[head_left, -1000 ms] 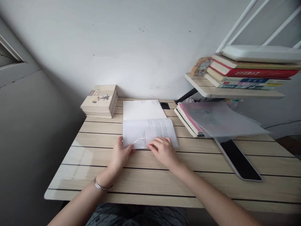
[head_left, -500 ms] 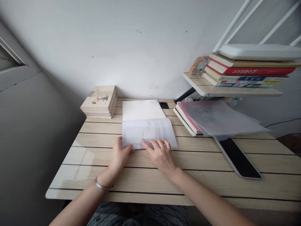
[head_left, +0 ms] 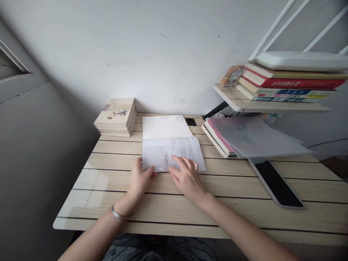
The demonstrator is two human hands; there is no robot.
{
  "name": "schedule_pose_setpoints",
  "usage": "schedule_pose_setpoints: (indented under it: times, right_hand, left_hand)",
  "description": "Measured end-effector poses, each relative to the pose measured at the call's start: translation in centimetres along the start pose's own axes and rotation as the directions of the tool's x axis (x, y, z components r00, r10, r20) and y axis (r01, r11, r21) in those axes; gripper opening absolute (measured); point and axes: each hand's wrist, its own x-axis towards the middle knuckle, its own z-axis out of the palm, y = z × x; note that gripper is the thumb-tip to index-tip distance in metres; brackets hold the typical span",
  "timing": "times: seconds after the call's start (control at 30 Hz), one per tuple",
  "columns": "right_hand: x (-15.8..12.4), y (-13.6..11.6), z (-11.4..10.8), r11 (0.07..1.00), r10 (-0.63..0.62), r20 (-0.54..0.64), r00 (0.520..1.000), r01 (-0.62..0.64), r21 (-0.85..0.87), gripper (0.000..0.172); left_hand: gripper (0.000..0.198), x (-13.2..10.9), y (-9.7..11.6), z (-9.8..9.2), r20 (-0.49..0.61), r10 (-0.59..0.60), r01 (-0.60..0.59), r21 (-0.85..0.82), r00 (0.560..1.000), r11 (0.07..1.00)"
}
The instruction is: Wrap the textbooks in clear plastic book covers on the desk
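Note:
An open book lies on the wooden desk, its near page printed with text and its far page blank. My left hand grips the near left corner of the printed page, thumb on top and fingers curled under the edge. A silver bangle sits on that wrist. My right hand rests on the lower middle of the same page, fingers stretched out flat and slightly spread across the print.
A stack of beige books stands at the desk's back left. To the right lie pink-edged books under a translucent plastic sheet, and a dark phone-like slab. A shelf above holds more books.
My right hand has slid up the printed page, fingers now extended further onto the text. My left hand has stayed at the page corner.

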Motion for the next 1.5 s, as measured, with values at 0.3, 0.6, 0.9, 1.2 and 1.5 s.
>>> schedule_pose_setpoints:
  times: [0.3,0.6,0.9,1.2,1.5]
  right_hand:
    - [-0.3,-0.6,0.5,0.997,-0.048,0.038,0.998,0.050,-0.056,0.032]
    - [1.0,0.4,1.7,0.991,-0.126,-0.102,0.987,0.122,-0.046,0.017]
    - [1.1,0.8,2.6,0.992,-0.123,-0.105,0.987,0.122,-0.016,0.013]
    - [1.1,0.9,2.8,0.992,-0.118,-0.060,0.991,0.121,0.040,0.017]
    - [0.8,1.2,2.7,0.979,-0.198,-0.090,0.976,0.201,0.028,0.019]
  left_hand:
    - [0.036,0.1,-0.3,0.0,0.019,0.038,-0.040,0.093,0.999,0.995]
    - [0.033,-0.2,0.1,0.1,-0.010,0.019,-0.017,0.114,1.000,0.993]
    - [0.036,0.0,-0.9,0.0,0.056,0.127,-0.138,0.322,0.990,0.937]
    - [0.040,-3.9,-1.7,-1.6,0.632,0.601,-0.690,0.702,0.488,-0.177]
    - [0.062,-3.8,-4.0,-0.1,0.793,0.317,-0.763,0.599,0.520,-0.245]
